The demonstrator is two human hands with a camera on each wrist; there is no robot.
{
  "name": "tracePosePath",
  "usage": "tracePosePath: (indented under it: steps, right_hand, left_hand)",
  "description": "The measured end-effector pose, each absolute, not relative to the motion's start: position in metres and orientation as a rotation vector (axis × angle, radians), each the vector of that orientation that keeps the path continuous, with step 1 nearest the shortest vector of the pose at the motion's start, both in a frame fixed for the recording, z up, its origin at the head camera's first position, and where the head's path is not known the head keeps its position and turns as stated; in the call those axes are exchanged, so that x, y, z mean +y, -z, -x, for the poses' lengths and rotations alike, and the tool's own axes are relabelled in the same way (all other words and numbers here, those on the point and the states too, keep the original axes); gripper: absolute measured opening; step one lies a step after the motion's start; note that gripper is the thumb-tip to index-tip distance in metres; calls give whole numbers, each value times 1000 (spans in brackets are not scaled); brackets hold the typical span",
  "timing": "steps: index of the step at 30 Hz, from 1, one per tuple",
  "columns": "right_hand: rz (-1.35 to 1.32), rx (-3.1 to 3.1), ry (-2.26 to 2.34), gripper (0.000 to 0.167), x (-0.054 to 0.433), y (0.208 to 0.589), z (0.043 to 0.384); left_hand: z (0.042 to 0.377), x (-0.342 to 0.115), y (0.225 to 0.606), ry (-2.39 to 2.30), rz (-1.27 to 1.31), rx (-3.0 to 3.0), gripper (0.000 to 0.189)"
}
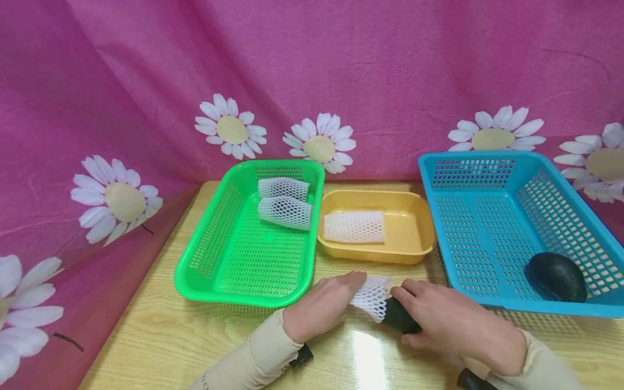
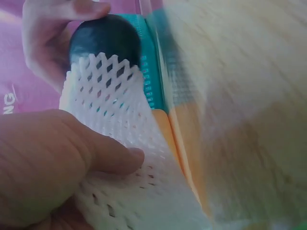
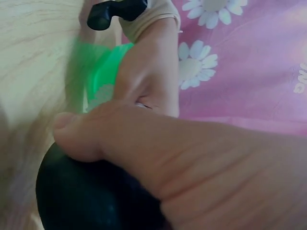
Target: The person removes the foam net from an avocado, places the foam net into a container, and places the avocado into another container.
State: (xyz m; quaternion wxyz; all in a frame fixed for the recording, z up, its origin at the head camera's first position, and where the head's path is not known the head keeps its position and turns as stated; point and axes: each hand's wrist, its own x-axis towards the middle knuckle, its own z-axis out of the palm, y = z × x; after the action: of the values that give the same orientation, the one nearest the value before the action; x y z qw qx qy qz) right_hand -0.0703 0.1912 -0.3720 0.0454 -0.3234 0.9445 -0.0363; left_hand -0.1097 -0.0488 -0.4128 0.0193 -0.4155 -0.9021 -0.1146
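Note:
In the head view my left hand (image 1: pixel 325 304) grips a white foam net sleeve (image 1: pixel 371 298) above the table. The left wrist view shows the thumb lying across the net (image 2: pixel 112 115), its jagged mouth spread around one end of a dark avocado (image 2: pixel 106 39). My right hand (image 1: pixel 450 319) holds the other end of that avocado (image 1: pixel 401 316). In the right wrist view the thumb presses on the smooth, nearly black skin of the avocado (image 3: pixel 91 196). How far the fruit reaches inside the net is hard to tell.
A green basket (image 1: pixel 246 297) at the left holds two foam nets (image 1: pixel 285 212). Behind the hands, a yellow tray (image 1: pixel 409 254) contains another foam net (image 1: pixel 354 227). The blue basket (image 1: pixel 468 238) on the right has a dark avocado (image 1: pixel 557 277) in its near corner. A pink flowered cloth (image 1: pixel 380 70) hangs behind.

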Motion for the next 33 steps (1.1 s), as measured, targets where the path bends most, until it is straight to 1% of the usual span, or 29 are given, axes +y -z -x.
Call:
tracePosePath:
  steps: [8, 24, 33]
  right_hand:
    - [984, 2824, 148, 62, 190, 383, 73]
    - [950, 2789, 179, 62, 190, 386, 75]
    - [950, 2803, 184, 60, 190, 387, 74]
  left_hand:
    - [108, -49, 411, 370, 1288, -2805, 47]
    - [104, -51, 402, 402, 1309, -2742, 49]
    - [105, -52, 399, 480, 1330, -2674, 40]
